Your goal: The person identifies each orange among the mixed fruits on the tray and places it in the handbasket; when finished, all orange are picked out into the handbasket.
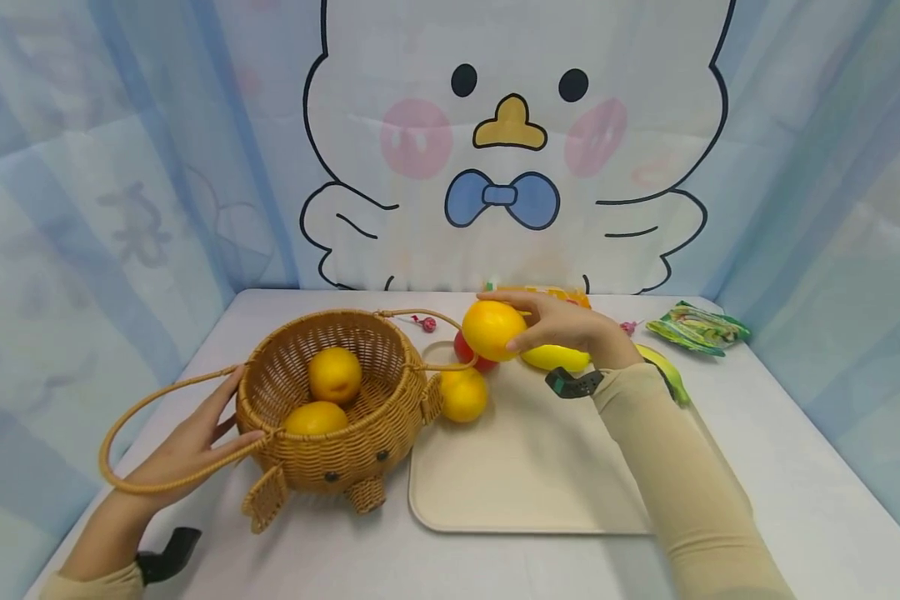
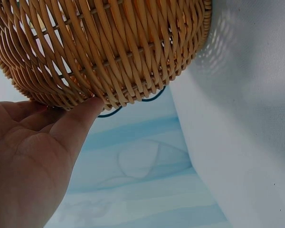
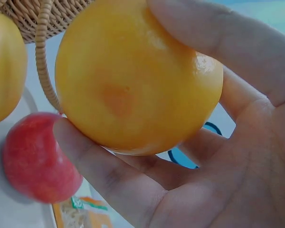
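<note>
My right hand (image 1: 558,325) grips a smooth orange (image 1: 493,331) between thumb and fingers. The orange is held up above the tray's back left corner, near one basket handle (image 3: 42,52). Left of it stands a wicker basket (image 1: 330,462) with an animal face, holding two more oranges (image 1: 335,374). My left hand (image 1: 187,454) holds the basket's left rim, thumb toward the near side, the other handle looping over the hand. In the left wrist view the thumb (image 2: 80,116) touches the weave; the other fingertips are hidden. Beside the basket, another orange (image 1: 463,397) lies on the tray.
The beige tray (image 1: 540,483) also bears a red apple (image 3: 40,156), partly hidden in the head view, a yellow fruit (image 1: 557,358) and a banana (image 1: 663,372). Behind are a green packet (image 1: 697,327), an orange packet (image 1: 570,295) and a pink wrapped candy (image 1: 427,324). Curtains enclose the table.
</note>
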Available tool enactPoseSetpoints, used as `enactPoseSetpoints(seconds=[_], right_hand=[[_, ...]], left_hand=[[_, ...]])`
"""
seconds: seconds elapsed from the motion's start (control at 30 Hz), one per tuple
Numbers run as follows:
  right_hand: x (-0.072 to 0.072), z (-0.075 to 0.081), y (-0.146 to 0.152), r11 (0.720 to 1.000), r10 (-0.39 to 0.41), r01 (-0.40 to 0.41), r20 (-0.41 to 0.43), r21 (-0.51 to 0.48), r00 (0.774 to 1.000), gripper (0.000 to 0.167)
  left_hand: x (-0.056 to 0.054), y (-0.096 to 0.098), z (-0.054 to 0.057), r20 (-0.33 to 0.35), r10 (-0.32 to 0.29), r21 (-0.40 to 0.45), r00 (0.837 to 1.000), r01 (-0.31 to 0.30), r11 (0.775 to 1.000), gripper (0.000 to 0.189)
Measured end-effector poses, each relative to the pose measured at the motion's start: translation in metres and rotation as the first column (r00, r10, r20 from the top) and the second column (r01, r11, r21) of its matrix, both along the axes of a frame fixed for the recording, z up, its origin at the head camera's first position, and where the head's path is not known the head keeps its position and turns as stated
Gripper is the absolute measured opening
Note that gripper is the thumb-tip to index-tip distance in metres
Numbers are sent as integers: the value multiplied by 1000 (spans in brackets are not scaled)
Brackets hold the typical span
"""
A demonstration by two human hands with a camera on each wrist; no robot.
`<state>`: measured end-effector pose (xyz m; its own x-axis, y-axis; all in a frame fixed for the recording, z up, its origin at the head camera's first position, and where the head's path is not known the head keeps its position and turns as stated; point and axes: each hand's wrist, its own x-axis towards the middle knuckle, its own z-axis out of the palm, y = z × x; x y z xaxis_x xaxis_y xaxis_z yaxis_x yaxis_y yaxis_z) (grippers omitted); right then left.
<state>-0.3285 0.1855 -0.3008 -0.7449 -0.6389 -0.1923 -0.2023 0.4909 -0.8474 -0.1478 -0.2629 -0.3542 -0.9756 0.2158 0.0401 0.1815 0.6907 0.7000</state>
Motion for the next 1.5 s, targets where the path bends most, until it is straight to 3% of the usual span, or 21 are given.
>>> enactPoseSetpoints(seconds=[0.23, 1.17, 1.5], right_hand=[[-3, 2, -12, 999, 46, -45, -57, 25, 997, 79], [-3, 17, -44, 993, 115, -114, -33, 3, 993, 74], [-4, 28, -64, 973, 208, -210, -30, -94, 978, 74]], left_hand=[[0, 0, -1, 2, 2, 4, 1000, -2, 1000, 90], [-1, 1, 2, -5, 2, -7, 1000, -2, 1000, 91], [-2, 1, 1, -9, 0, -14, 1000, -1, 1000, 91]])
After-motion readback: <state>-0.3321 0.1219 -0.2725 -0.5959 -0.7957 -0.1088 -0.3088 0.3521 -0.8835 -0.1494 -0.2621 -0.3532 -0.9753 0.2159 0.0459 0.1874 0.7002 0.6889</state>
